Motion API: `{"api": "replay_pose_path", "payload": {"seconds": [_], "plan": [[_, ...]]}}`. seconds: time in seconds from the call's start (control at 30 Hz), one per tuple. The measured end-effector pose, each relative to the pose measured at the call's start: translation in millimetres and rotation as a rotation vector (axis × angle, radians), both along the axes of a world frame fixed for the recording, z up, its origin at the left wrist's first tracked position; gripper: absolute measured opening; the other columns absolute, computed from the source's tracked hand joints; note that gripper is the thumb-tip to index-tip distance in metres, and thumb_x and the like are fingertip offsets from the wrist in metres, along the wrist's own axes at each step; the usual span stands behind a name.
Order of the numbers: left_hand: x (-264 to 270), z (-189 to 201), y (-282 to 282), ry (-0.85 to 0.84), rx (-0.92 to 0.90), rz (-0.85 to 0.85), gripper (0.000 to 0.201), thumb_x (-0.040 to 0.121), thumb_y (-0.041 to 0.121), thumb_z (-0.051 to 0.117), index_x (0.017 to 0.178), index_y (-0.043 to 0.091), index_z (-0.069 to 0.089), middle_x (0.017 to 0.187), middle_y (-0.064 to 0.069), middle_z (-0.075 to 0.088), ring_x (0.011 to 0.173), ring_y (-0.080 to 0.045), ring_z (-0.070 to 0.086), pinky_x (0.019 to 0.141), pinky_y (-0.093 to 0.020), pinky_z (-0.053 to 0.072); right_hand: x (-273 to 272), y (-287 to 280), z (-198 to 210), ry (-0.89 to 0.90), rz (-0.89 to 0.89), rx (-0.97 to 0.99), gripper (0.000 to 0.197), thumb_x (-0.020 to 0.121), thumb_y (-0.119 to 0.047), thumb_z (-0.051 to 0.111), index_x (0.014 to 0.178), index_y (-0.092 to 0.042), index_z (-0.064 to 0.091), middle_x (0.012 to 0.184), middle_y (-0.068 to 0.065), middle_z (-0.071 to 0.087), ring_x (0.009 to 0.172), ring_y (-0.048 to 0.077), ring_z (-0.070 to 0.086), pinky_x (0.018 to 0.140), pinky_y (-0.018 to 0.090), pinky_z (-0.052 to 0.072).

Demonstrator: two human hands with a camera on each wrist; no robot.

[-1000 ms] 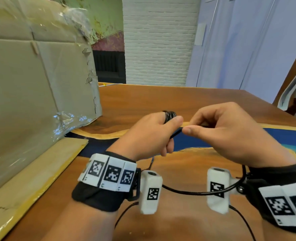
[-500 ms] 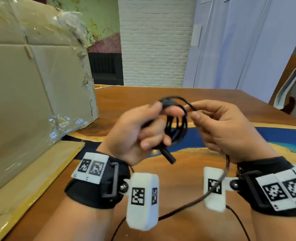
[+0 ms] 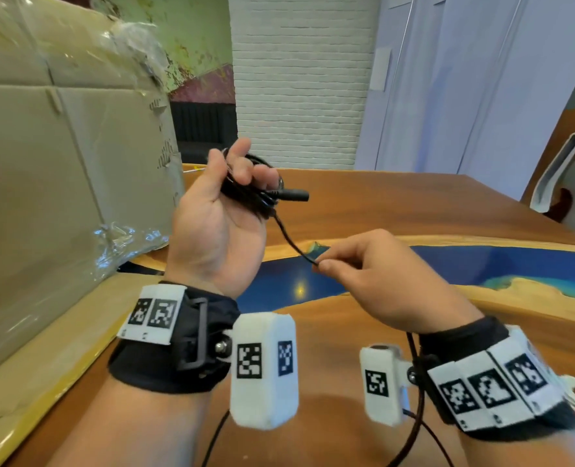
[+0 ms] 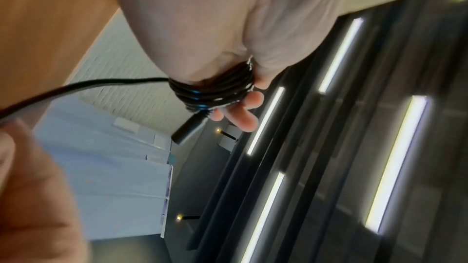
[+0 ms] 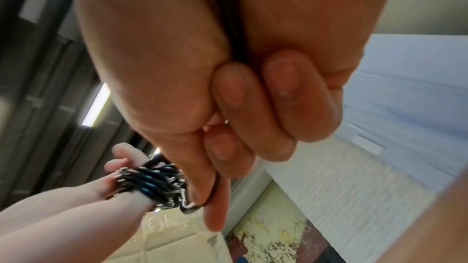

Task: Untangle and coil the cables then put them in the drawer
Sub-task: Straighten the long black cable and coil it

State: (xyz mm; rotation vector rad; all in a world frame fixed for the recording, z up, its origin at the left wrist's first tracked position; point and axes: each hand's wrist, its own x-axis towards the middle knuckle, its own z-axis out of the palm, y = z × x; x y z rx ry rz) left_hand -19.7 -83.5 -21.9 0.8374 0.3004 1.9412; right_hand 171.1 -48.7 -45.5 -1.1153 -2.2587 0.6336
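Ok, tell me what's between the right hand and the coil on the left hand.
Nothing visible. Only the black cable itself spans the open gap, running from the coil wound round the left hand fingers down to the right hand, which pinches it. The drawer is not in view.

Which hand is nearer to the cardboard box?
Left. The left hand, holding the coiled black cable, is just right of the cardboard box; the right hand is farther right.

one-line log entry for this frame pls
left hand: holds coiled thin black cable | right hand: pinches cable's loose run, taut | barrel plug: sticks out | drawer: unseen
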Motion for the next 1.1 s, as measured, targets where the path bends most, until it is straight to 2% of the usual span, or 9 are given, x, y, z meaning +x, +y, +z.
{"api": "replay_pose_path", "payload": {"seconds": [0.07, 0.2, 0.33, 0.43, 0.5, 0.6, 0.77, 0.93, 1.1], "plan": [[2, -4, 4, 0.109, -0.048, 0.116, 0.035, 0.11, 0.024, 0.038, 0.131, 0.0, 0.052, 0.074, 0.001, 0.054, 0.076, -0.017, 0.066, 0.084, -0.03, 0.054, -10, -12, 4, -0.052, 0.078, 0.032, 0.022, 0.099, -0.039, 0.063, 0.089, -0.027, 0.078, 0.074, -0.004, 0.072, 0.068, 0.012, 0.062, 0.069, 0.036, 0.054], [8, -15, 9, 0.554, -0.151, 0.321, 0.015, 0.11, 0.017, 0.043, 0.115, 0.016, 0.056, 0.07, 0.001, 0.06, 0.079, -0.022, 0.07, 0.075, -0.043, 0.054, -10, -20, 16, 0.003, 0.14, 0.065, 0.041, 0.096, -0.041, 0.065, 0.069, -0.011, 0.067, 0.049, -0.009, 0.044, 0.048, 0.007, 0.037, 0.048, 0.021, 0.033], [13, -27, 13, 1.076, -0.19, 0.402, 0.017, 0.105, 0.026, 0.049, 0.097, 0.034, 0.062, 0.072, 0.002, 0.067, 0.085, -0.02, 0.065, 0.102, -0.051, 0.048, -2, -14, 20, 0.123, 0.074, 0.036, 0.047, 0.091, -0.038, 0.073, 0.057, -0.008, 0.059, 0.045, -0.009, 0.038, 0.044, 0.007, 0.032, 0.045, 0.018, 0.028], [14, -31, 13, 1.4, -0.262, 0.382, 0.019, 0.107, 0.029, 0.048, 0.107, 0.015, 0.061, 0.071, -0.002, 0.067, 0.07, -0.02, 0.065, 0.084, -0.051, 0.055, 3, -10, 19, 0.321, 0.088, -0.065, 0.021, 0.095, -0.024, 0.07, 0.076, -0.018, 0.078, 0.047, -0.002, 0.052, 0.037, 0.013, 0.04, 0.042, 0.028, 0.039], [15, -32, 11, 1.376, -0.296, 0.213, 0.03, 0.108, 0.033, 0.047, 0.098, 0.007, 0.058, 0.066, -0.002, 0.064, 0.06, -0.023, 0.061, 0.069, -0.047, 0.055, 7, -9, 19, 0.477, 0.137, -0.205, 0.016, 0.099, -0.011, 0.063, 0.102, -0.016, 0.078, 0.063, 0.006, 0.065, 0.036, 0.018, 0.046, 0.043, 0.035, 0.048], [12, -28, 6, 1.226, -0.329, 0.062, 0.049, 0.103, 0.054, 0.044, 0.088, 0.01, 0.061, 0.059, -0.007, 0.053, 0.051, -0.022, 0.048, 0.063, -0.038, 0.046, 14, -6, 19, 0.654, 0.18, -0.355, 0.025, 0.101, 0.001, 0.054, 0.113, -0.01, 0.073, 0.085, 0.011, 0.075, 0.035, 0.015, 0.044, 0.04, 0.028, 0.047], [5, -25, -2, 1.178, -0.306, -0.139, 0.062, 0.101, 0.056, 0.047, 0.101, -0.001, 0.072, 0.046, 0.004, 0.03, 0.041, -0.014, 0.025, 0.057, -0.035, 0.036, 29, 10, 16, 0.758, 0.038, -0.248, 0.018, 0.098, -0.005, 0.062, 0.109, -0.009, 0.076, 0.078, 0.01, 0.073, 0.037, 0.015, 0.03, 0.037, 0.022, 0.024], [7, -24, -2, 0.974, -0.212, -0.278, 0.052, 0.102, 0.046, 0.04, 0.083, 0.005, 0.066, 0.042, 0.004, 0.022, 0.036, -0.015, 0.015, 0.05, -0.028, 0.04, 26, 20, 8, 0.778, -0.1, -0.017, 0.006, 0.088, -0.016, 0.078, 0.086, -0.011, 0.078, 0.065, 0.006, 0.067, 0.037, 0.004, 0.044, 0.043, 0.012, 0.035], [8, -21, -2, 0.75, -0.184, -0.294, 0.053, 0.108, 0.041, 0.034, 0.079, 0.009, 0.065, 0.04, 0.007, 0.022, 0.032, -0.011, 0.015, 0.047, -0.028, 0.037, 27, 23, 3, 0.683, 0.024, -0.153, 0.016, 0.099, -0.006, 0.062, 0.102, -0.011, 0.077, 0.073, 0.006, 0.069, 0.044, 0.016, 0.041, 0.041, 0.026, 0.039]]}}
